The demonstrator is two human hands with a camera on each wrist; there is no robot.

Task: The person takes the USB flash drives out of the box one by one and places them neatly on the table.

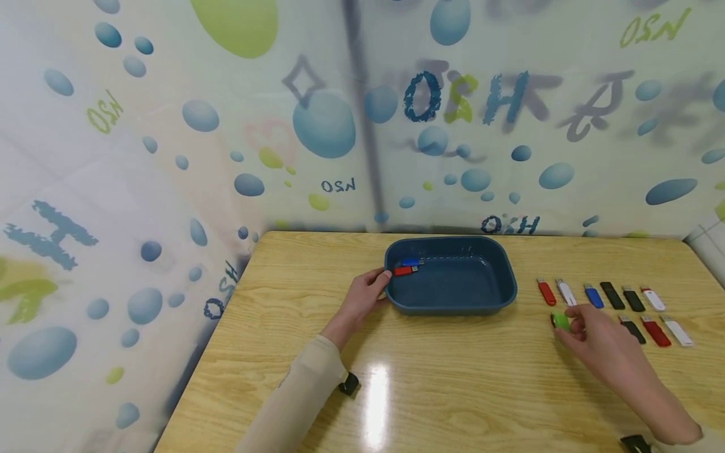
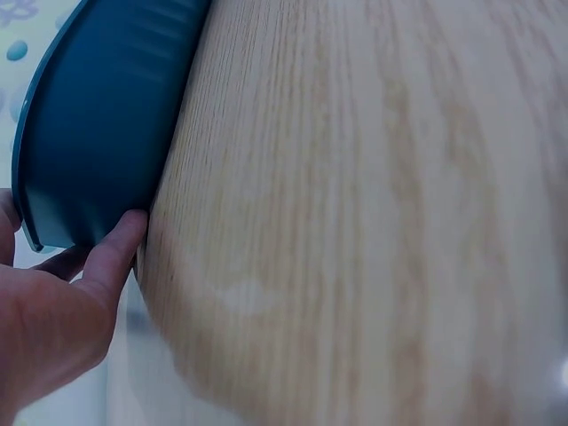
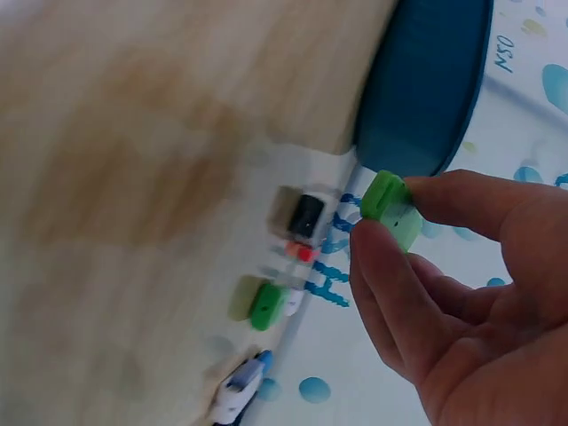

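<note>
A dark blue rectangular basin (image 1: 453, 309) stands on the table, holding a blue USB flash drive (image 1: 410, 262) and a red USB flash drive (image 1: 403, 271) at its left end. My left hand (image 1: 365, 296) grips the basin's left end, thumb at the rim and fingers against the outer wall; the left wrist view shows this hand (image 2: 67, 302) too. To the right of the basin, my right hand (image 1: 606, 343) pinches a green USB flash drive (image 3: 390, 209) between thumb and fingers, held above the table. Behind this hand lie more flash drives, some partly covered by it.
Two rows of USB flash drives lie on the right, among them a red one (image 1: 546, 292), a black one (image 1: 612, 296) and a white one (image 1: 678, 331). Another green flash drive (image 3: 266, 306) lies on the table. A patterned curtain (image 1: 317, 207) borders the wooden table (image 1: 453, 390).
</note>
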